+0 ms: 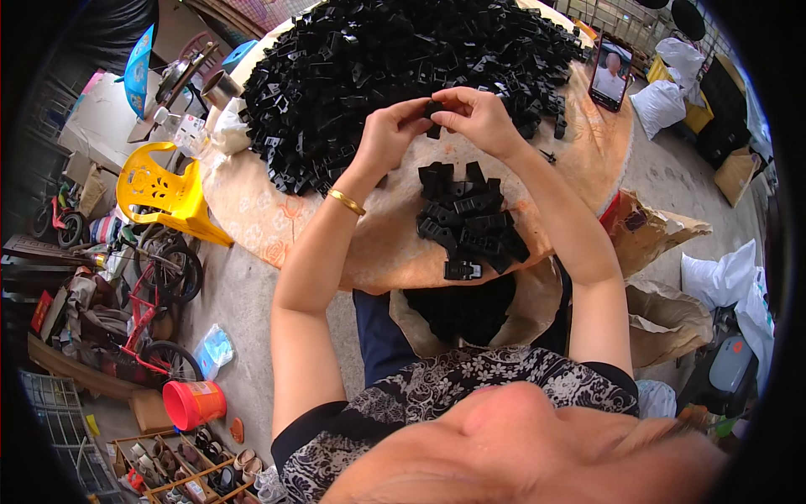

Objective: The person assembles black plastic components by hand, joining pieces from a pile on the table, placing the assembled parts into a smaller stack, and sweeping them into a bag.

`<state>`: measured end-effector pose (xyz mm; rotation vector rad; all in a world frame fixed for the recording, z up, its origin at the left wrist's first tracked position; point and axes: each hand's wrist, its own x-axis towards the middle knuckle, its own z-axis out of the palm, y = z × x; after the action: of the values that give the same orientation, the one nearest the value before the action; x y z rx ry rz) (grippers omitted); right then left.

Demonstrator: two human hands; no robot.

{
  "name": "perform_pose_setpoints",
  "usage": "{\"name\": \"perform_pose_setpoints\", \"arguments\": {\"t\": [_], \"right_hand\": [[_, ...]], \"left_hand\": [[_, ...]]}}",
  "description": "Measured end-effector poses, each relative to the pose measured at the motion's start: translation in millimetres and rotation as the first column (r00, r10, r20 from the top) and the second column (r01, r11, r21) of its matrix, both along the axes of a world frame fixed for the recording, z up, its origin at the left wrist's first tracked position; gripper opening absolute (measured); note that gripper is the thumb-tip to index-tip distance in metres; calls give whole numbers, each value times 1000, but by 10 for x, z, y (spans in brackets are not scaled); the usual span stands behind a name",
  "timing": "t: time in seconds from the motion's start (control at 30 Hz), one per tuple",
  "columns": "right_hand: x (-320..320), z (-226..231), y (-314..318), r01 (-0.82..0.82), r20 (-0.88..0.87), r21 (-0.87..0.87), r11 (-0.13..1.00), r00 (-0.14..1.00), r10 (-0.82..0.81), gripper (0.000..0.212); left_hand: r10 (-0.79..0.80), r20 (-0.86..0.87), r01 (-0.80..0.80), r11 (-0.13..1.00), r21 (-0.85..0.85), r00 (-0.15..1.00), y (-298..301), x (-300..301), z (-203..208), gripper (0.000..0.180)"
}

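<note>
Both my hands meet over the table, their fingertips pinching one small black plastic part (433, 109). My left hand (393, 130) is closed on its left side, and my right hand (478, 120) grips it from the right. Behind them a big heap of black plastic parts (336, 101) covers much of the round table (252, 202), which has an orange patterned cloth. Nearer me, between my forearms, lies a smaller pile of the black parts (474, 214). In front of my lap, below the table edge, an open paper sack (537, 298) holds a dark mass of pieces.
A phone (610, 74) stands at the table's right edge. A metal cup (220, 87) is at the left edge, near a yellow plastic chair (164, 185). Paper bags (663, 323) and white sacks (659, 107) stand on the right. Left are a red bicycle (138, 315) and a red bucket (195, 405).
</note>
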<state>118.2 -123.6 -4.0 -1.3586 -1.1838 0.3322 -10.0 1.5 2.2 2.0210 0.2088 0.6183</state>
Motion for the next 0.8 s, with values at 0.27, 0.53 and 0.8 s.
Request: {"name": "perform_pose_setpoints", "arguments": {"t": [0.27, 0.53, 0.8], "right_hand": [[5, 63, -54, 30, -197, -60, 998, 980, -41, 28], [236, 49, -62, -192, -115, -89, 977, 977, 181, 24], [728, 30, -184, 516, 485, 226, 826, 676, -555, 23]], "left_hand": [[153, 113, -189, 850, 491, 982, -317, -13, -21, 45], [-27, -46, 27, 1000, 14, 999, -258, -90, 132, 36], [-507, -306, 581, 777, 242, 806, -419, -251, 361, 25]]}}
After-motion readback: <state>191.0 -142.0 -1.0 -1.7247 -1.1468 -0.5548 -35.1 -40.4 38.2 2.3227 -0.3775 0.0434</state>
